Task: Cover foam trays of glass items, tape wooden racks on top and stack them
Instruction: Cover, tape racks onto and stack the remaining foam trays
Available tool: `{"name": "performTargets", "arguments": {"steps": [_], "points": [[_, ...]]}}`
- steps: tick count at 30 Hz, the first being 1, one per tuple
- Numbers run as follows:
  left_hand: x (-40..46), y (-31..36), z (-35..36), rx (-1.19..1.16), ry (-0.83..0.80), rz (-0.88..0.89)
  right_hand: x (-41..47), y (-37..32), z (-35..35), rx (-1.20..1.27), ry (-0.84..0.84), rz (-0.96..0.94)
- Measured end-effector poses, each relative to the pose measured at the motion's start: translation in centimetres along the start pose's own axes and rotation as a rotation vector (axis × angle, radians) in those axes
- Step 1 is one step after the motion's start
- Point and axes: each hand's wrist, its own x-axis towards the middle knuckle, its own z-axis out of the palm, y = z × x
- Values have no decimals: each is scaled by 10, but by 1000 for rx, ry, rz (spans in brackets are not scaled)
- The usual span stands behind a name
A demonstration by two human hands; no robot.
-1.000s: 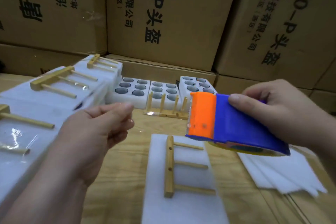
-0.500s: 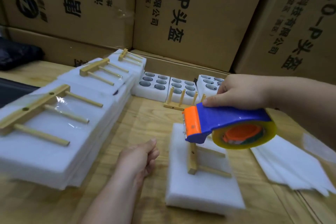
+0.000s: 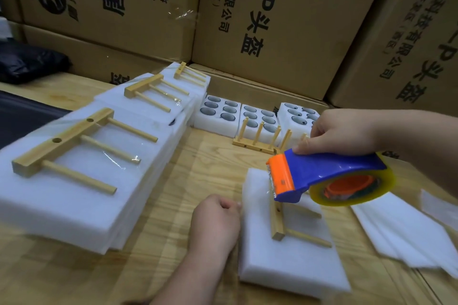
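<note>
Dropping from chest height, the left hand (image 3: 214, 221) has been brought to the 9 o'clock edge of the covered foam tray (image 3: 285, 262) — its fingers curled, the tape end presumably pinned there. The tape dispenser (image 3: 322, 176), gripped by the right hand (image 3: 344, 131), has been lowered over the wooden rack (image 3: 277, 220) — taping appears under way.

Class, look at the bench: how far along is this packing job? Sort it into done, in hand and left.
Done: covered trays with taped racks stacked on the left. In hand: the right hand holds the tape dispenser over the covered tray and its wooden rack; the left hand is at that tray's edge. Left: three uncovered trays and a spare rack.
</note>
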Motion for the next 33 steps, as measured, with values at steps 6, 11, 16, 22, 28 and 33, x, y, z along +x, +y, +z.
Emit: {"name": "performTargets", "arguments": {"steps": [6,11,16,22,28,33], "points": [[-2,3,3,166,-16,97,4,1,1,-8,8,-1],[1,1,5,243,-4,155,6,-2,-1,-19,5,-2],[4,-3,5,301,-45,166,7,-2,0,-9,1,0],[5,-5,3,112,-26,270,6,1,2,-20,8,0],[-19,8,9,-351,-536,259,7,5,4,-18,2,-9],[-19,7,3,-146,-659,301,9,8,8,-7,-20,-11]]}}
